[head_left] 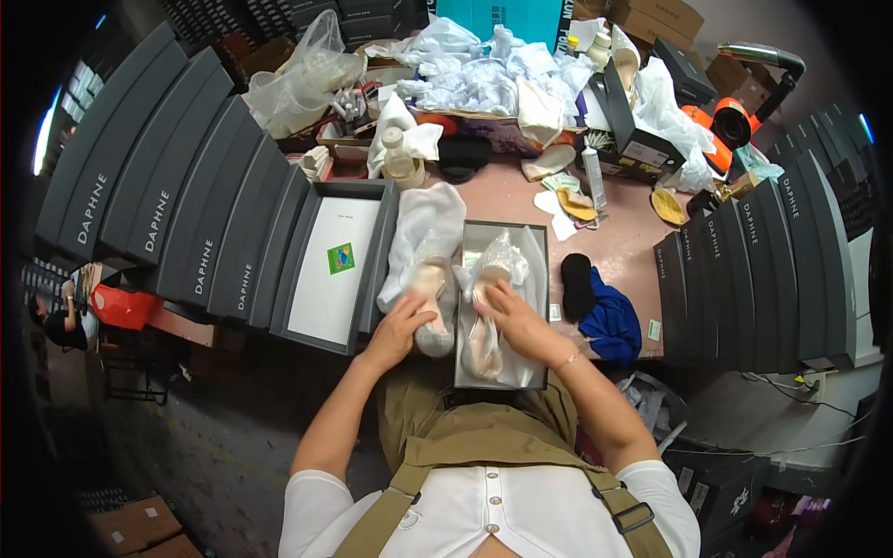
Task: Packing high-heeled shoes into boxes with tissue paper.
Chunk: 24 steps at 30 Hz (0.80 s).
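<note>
I am wearing a white short-sleeved shirt [493, 511] with small buttons down the front, olive-green overalls [484, 432] with wide straps and dark metal buckles, and a thin bracelet [567, 361] circling my right wrist.

Cluttered packing bench in a stockroom: pink worktable [502, 200] at centre, strewn w/ crumpled tissue paper [474, 70] and a clear plastic bag [312, 74] at 12 o'clock. Rows of dark grey boxes [177, 200] fan out at 9–10 o'clock; a second stack of grey boxes [763, 260] stands at 3 o'clock. Brown cartons [660, 19] piled at 1 o'clock, nr an orange tape dispenser [730, 121]. Grey concrete floor [214, 437] at 7 o'clock, cables trailing at 4 o'clock. Bright light strip [44, 130] at 9 o'clock.
</note>
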Tool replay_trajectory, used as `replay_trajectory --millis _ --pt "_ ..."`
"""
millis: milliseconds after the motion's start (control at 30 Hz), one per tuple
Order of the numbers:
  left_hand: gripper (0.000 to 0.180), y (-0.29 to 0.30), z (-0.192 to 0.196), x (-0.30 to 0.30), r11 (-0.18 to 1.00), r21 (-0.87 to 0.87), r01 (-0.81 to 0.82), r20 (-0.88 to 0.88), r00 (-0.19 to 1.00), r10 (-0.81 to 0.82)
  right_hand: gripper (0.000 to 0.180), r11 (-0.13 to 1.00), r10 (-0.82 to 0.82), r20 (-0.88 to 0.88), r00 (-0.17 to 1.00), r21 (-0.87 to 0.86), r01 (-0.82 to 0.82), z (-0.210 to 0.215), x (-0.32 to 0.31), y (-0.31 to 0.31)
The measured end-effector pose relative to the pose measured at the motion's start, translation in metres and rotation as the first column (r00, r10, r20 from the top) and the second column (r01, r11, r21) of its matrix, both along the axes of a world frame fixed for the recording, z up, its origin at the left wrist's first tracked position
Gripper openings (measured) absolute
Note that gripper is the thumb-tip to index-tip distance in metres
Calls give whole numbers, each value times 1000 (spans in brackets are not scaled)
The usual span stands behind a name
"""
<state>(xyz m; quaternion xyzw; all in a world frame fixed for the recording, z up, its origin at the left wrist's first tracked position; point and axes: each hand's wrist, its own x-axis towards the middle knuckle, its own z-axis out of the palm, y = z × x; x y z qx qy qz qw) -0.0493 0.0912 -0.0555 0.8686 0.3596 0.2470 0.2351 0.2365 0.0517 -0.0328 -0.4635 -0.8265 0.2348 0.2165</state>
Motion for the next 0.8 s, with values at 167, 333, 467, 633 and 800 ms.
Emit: replay_trajectory --millis 167,333,467,633,800 --pt "25 -24 -22 3 804 -511 -305 349 781 518 48 900 -383 -226 896 -311 307 28 -6 -37" --pt "42 -2 -43 14 507 -848 -157 363 524 770 71 587 -765 -471 439 -790 174 -9 -30 -68" --pt "35 2 -55 25 332 -942 49 323 393 861 70 461 -840 -447 309 -887 -30 -28 -27 -49" --pt "35 1 -37 35 159 -948 275 268 424 865 67 471 -845 -451 287 -882 0 -18 -34 -38" --pt "34 -54 48 29 465 -833 301 554 479 681 50 700 -709 -688 157 -713 41 54 -17 -64"
